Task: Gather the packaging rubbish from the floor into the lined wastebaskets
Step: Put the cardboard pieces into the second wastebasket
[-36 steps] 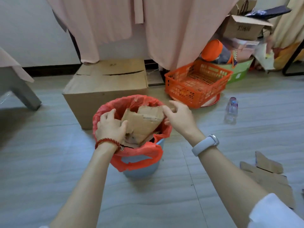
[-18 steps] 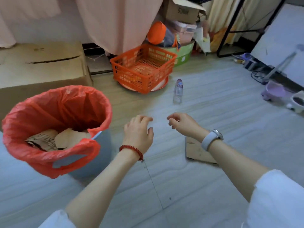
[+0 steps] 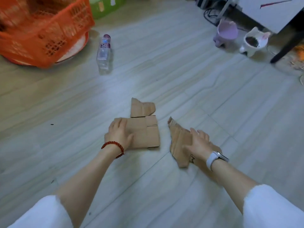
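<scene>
Cardboard scraps lie flat on the floor [image 3: 164,76]: her left hand [image 3: 119,133] presses open-palmed on the folded piece [image 3: 144,134], right hand [image 3: 198,144] spread flat over the torn piece [image 3: 178,142] (neither lifted). Clear plastic bottle [image 3: 104,55] lies beside the orange basket [image 3: 47,35].

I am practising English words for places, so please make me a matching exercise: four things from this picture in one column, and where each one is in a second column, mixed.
Things:
1. plastic bottle
2. orange basket
3. folded cardboard piece
4. torn cardboard piece

Places:
A. under the right hand
B. top left corner of the picture
C. under the left hand
D. lying on the floor, just right of the basket

Pairs: 1-D, 2-B, 3-C, 4-A
</scene>
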`<state>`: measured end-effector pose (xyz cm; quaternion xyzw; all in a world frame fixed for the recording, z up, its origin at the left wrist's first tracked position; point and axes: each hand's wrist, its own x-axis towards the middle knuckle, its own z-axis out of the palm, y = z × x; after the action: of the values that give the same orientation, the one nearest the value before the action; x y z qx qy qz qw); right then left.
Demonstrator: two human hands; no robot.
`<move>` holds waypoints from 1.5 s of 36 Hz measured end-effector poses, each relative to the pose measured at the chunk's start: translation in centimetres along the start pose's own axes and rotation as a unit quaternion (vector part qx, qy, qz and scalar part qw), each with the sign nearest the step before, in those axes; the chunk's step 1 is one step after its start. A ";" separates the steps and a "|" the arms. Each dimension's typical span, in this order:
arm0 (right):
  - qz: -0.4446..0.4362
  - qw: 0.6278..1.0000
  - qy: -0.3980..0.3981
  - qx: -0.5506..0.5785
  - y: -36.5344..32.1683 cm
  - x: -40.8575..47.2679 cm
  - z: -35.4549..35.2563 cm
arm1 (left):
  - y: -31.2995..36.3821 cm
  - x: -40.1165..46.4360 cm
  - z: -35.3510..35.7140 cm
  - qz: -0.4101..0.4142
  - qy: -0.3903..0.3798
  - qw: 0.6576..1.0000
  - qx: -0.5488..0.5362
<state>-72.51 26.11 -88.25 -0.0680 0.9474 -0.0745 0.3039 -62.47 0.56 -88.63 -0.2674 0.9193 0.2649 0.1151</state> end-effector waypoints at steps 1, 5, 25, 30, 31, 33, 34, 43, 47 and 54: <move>-0.004 1.000 -0.009 -0.011 0.4 0.8 0.4 | 0.5 0.9 0.4 0.002 -0.003 1.000 0.024; -0.039 0.997 -0.022 -0.057 0.8 3.2 1.2 | 0.9 3.9 1.9 -0.023 -0.068 0.990 0.119; -0.110 0.990 0.079 0.035 -5.8 -0.7 -1.4 | -3.1 -0.4 -4.8 -0.004 -0.060 0.998 -0.023; -0.159 0.963 0.171 0.138 -12.0 -4.2 -4.2 | -4.2 -1.9 -11.0 0.011 0.074 0.993 -0.095; -0.171 0.953 0.190 0.161 -13.6 -4.9 -4.9 | -4.3 -2.4 -12.7 0.014 0.105 0.988 -0.110; -0.199 0.929 0.218 0.223 -17.2 -6.8 -6.2 | -4.9 -3.6 -16.2 0.020 0.171 0.976 -0.133; -0.215 0.915 0.227 0.255 -19.1 -7.8 -6.9 | -5.4 -4.3 -18.1 0.018 0.201 0.969 -0.144; -0.298 0.783 0.231 0.495 -35.8 -18.0 -10.3 | -13.3 -13.8 -33.5 -0.025 0.456 0.852 -0.256; -0.319 0.741 0.229 0.545 -41.5 -21.7 -10.1 | -19.3 -18.3 -37.1 -0.068 0.511 0.822 -0.243; -0.408 0.753 0.229 0.463 -49.4 -26.8 -5.8 | -28.4 -24.2 -37.1 -0.187 0.388 0.899 -0.082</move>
<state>-50.21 -17.08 -59.38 -0.2802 0.7205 -0.6342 0.0126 -29.31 -29.77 -61.26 -0.5248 0.7990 0.1884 -0.2252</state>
